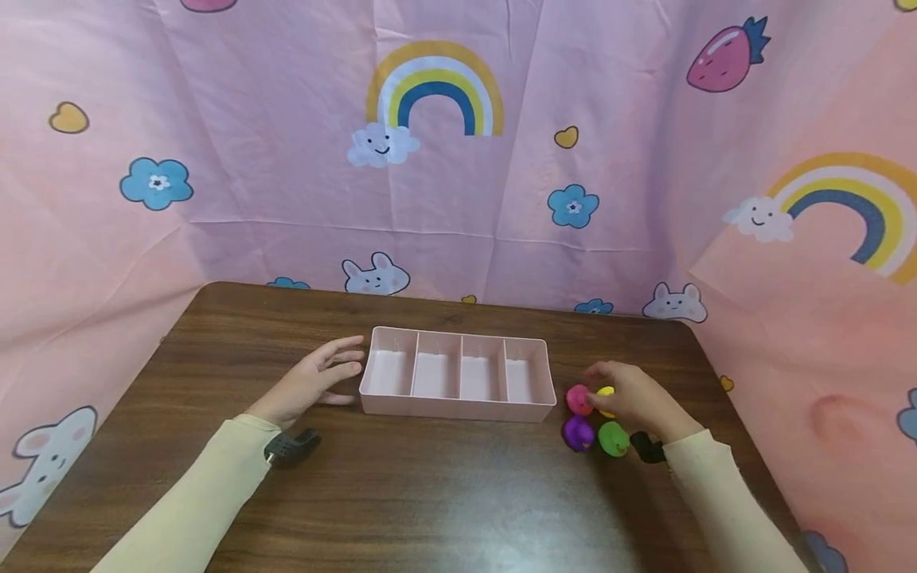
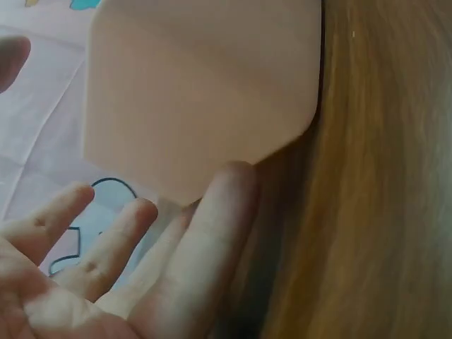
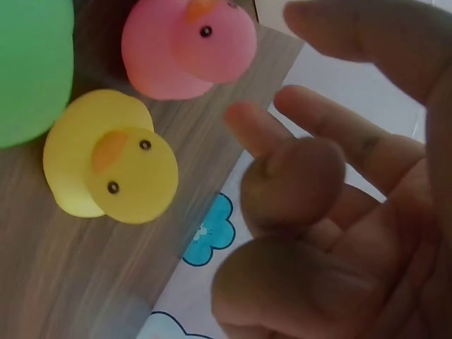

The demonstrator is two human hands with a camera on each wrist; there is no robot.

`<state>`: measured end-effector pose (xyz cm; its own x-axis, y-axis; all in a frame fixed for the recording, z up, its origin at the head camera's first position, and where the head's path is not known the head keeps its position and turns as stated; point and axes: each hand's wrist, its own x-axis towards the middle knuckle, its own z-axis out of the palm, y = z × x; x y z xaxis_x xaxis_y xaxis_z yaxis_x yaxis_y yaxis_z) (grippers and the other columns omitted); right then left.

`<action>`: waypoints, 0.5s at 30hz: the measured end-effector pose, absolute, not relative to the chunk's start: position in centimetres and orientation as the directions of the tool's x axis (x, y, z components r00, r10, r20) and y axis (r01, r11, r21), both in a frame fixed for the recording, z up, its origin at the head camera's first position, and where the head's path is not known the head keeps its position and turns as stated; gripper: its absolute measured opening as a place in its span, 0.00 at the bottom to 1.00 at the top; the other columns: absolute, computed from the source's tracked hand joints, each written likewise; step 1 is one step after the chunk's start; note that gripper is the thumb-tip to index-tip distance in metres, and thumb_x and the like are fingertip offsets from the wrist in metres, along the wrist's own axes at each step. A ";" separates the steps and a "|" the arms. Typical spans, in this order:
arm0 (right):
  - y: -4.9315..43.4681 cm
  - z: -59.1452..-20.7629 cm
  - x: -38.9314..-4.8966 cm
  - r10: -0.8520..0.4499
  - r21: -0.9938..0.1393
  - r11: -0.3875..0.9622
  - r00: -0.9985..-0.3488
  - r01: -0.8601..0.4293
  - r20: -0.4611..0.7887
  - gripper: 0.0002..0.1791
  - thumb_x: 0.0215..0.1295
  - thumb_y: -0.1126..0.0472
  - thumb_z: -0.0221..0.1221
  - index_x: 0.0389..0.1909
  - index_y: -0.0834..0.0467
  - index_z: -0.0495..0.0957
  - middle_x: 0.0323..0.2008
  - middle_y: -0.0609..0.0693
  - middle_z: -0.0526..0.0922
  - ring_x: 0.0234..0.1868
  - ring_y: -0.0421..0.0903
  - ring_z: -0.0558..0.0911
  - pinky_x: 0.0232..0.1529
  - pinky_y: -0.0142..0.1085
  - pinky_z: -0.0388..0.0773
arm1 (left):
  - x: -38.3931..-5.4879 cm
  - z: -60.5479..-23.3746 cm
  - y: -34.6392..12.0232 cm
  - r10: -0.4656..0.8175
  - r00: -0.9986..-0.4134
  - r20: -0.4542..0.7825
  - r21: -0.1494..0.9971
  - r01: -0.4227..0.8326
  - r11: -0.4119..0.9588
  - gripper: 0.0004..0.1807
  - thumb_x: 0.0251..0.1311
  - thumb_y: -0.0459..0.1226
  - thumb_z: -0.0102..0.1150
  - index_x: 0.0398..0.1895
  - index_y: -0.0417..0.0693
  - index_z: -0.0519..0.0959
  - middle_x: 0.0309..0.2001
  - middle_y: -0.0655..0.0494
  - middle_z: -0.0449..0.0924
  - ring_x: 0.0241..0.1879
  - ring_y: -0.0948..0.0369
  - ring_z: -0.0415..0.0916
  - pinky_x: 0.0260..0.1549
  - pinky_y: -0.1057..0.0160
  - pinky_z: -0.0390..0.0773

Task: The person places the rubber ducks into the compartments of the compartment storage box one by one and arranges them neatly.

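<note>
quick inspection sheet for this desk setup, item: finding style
surface: dark wood-grain table, rounded corners, glare patch near the front edge
job's things: pink tray with four compartments, all bare inside; pink duck, yellow duck, purple duck and green duck clustered right of the tray
clutter: nothing seen
grips: left hand with fingers straight, resting beside the tray's left end; right hand with fingers loose over the ducks, holding nothing in the wrist view
cables: nothing seen; a dark wrist camera at each cuff
surroundings: pink curtain printed with rainbows, flowers, bunnies and a strawberry, on three sides
</note>
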<state>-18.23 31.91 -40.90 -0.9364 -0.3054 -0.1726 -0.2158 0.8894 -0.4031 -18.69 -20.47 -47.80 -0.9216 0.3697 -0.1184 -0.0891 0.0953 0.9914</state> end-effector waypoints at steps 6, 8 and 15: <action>31.7 -41.3 -17.8 -0.322 -0.389 0.891 -0.931 -0.235 -0.175 0.18 0.67 0.56 0.68 0.53 0.60 0.83 0.48 0.53 0.86 0.48 0.54 0.82 0.53 0.54 0.81 | -18.8 -48.8 -19.8 0.390 -0.914 -0.109 0.994 -0.096 0.053 0.38 0.75 0.40 0.57 0.83 0.49 0.53 0.78 0.36 0.54 0.65 0.44 0.74 0.50 0.44 0.85; 31.7 -41.3 -17.7 -0.316 -0.393 0.891 -0.933 -0.228 -0.174 0.17 0.67 0.57 0.68 0.52 0.60 0.83 0.48 0.53 0.86 0.48 0.54 0.82 0.54 0.55 0.82 | -18.8 -49.2 -19.7 0.388 -0.916 -0.107 0.994 -0.093 0.055 0.38 0.74 0.40 0.58 0.83 0.50 0.54 0.79 0.38 0.55 0.62 0.47 0.77 0.50 0.45 0.85; 31.8 -41.4 -17.7 -0.293 -0.382 0.900 -0.940 -0.210 -0.173 0.15 0.68 0.58 0.68 0.52 0.59 0.83 0.48 0.54 0.87 0.51 0.57 0.83 0.56 0.58 0.80 | -19.0 -49.9 -19.6 0.377 -0.922 -0.090 0.996 -0.079 0.045 0.37 0.75 0.39 0.57 0.82 0.45 0.56 0.78 0.34 0.56 0.64 0.42 0.73 0.46 0.45 0.87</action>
